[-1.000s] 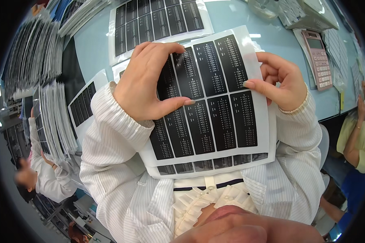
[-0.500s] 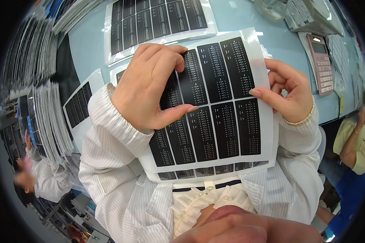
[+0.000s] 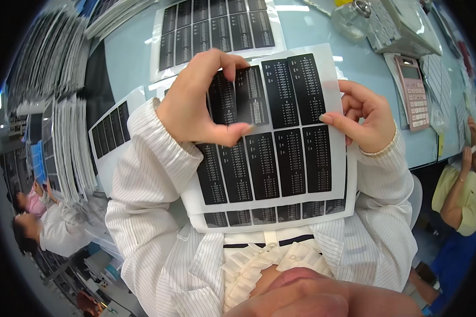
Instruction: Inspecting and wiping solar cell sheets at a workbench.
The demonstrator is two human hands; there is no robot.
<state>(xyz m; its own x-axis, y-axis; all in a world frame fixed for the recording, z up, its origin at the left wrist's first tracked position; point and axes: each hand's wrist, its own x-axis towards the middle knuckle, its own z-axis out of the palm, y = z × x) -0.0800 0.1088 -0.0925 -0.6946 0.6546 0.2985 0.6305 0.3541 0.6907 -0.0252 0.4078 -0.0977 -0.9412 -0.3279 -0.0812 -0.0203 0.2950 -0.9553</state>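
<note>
Left hand (image 3: 191, 100), holding a black label (image 3: 253, 95), partly hides the sheet (image 3: 330, 79); right hand (image 3: 368, 115) pinches it — calculator (image 3: 414, 94) and jar (image 3: 350, 22) beyond.

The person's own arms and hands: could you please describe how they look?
The sleeves are loose and white with fine dark pinstripes, ending in gathered cuffs. The left hand and the right hand wear no gloves, and no rings show.

Pink calculator (image 3: 416, 100) lies right of grip; clear jar (image 3: 351, 22) beyond grip, rightward; yellow-shirted person (image 3: 455, 198) farther right of grip.
</note>
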